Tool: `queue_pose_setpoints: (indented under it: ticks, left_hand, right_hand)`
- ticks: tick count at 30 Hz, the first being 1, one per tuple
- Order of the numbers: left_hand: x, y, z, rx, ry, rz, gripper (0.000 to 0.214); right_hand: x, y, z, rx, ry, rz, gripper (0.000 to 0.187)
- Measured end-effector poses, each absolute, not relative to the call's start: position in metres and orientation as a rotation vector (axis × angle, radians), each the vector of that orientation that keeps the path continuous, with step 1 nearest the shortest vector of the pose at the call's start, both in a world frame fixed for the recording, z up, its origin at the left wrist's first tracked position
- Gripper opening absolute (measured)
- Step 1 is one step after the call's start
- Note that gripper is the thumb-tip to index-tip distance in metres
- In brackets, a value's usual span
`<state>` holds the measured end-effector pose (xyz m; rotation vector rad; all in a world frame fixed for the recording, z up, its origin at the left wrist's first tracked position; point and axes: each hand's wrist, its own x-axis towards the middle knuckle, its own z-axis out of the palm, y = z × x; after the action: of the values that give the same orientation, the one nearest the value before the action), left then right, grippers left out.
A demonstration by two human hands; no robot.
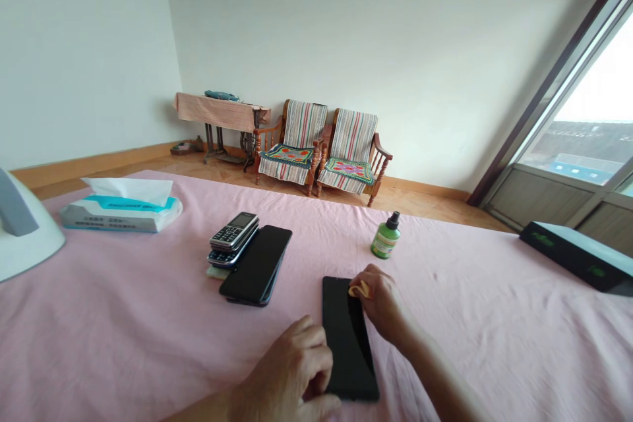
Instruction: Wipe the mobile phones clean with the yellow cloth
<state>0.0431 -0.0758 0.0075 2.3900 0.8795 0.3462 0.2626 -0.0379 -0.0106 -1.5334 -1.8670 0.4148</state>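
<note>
So the right hand (380,297) is in a closed pinch, fingertips bunched around a small yellow cloth (360,290), and that cloth sits over the far right corner of the black phone (346,336). The left hand (299,366) is looser, fingers half curled, thumb reaching right toward the phone's near end; it's up against the left edge as far as I can see, but whether it's actually gripping or just resting there I can't tell. The relation that matters imo: the phone lies flat between the two hands, long axis running almost straight near to far, far end tipped a touch left. The right hand owns the far right corner, the left hand is closer to the near left side, so most of the screen stretches near and a bit left of the yellow cloth. Going outward, it's all on a pink sheet (173,343). The green spray bottle (386,237) stands upright just beyond the right hand, apart from it. Off to the left is a pile with a big dark smartphone (257,264) and some keypad phones (235,232), then the tissue pack (121,221) farther left. Way over right there's a black box (568,254).
</note>
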Motion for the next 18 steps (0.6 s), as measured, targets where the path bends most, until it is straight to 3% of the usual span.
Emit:
queue_pose_setpoints:
  ticks: [18]
  left_hand:
    - [0.043, -0.074, 0.006, 2.34, 0.859, 0.305, 0.036]
  right_hand:
    - [0.247, -0.036, -0.013, -1.501, -1.906, 0.329, 0.018]
